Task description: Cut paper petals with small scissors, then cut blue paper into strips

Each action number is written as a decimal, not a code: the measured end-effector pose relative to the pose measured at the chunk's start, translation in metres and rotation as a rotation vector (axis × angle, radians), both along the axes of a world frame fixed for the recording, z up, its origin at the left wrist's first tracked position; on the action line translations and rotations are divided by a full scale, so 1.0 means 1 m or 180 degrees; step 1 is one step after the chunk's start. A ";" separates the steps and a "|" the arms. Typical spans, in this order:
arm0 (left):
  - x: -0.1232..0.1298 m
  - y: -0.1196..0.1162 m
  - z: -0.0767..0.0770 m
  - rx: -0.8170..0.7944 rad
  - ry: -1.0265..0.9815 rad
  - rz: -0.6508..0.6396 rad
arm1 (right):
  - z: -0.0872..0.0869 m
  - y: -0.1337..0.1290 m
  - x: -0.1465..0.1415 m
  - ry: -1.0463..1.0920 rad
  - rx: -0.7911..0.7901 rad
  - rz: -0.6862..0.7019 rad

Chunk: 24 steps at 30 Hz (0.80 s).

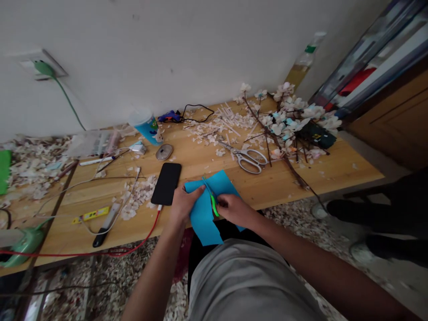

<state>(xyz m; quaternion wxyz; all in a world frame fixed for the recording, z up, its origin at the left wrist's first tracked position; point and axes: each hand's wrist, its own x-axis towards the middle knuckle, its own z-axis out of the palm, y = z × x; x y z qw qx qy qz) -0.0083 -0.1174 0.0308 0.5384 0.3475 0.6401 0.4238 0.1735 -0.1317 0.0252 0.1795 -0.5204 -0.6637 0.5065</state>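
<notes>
A sheet of blue paper (203, 218) hangs over the table's front edge, slit partway up from its near side. My left hand (184, 201) grips its left edge, thumb on top. In my right hand (234, 208) is a pair of scissors (214, 203) with bright green handles, fingers closed round them. The blades lie within the paper along the slit, pointing away from me. Just left of the paper rests a black phone (166, 183) with a red cable plugged in. Behind the paper, larger silver scissors (249, 159) lie on the wood.
Branches with paper blossoms (287, 118) spread over the table's right end, near a bottle (302, 67). At the back stand a blue cup (149, 128) and a glue gun (170, 116). A cutter knife (107, 224) lies front left. Paper scraps litter table and floor; another person's legs (377, 223) show at right.
</notes>
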 end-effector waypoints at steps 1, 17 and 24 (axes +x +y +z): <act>0.001 0.000 0.000 0.0005 0.0011 0.0006 | 0.000 0.000 0.000 0.0020 0.0017 -0.0013; -0.010 0.011 -0.010 0.0206 0.1113 -0.0414 | -0.024 0.017 -0.002 0.0535 -0.0676 -0.0669; -0.041 0.031 -0.011 0.1734 0.3503 -0.0168 | -0.013 0.037 0.006 0.1819 -0.0674 -0.0751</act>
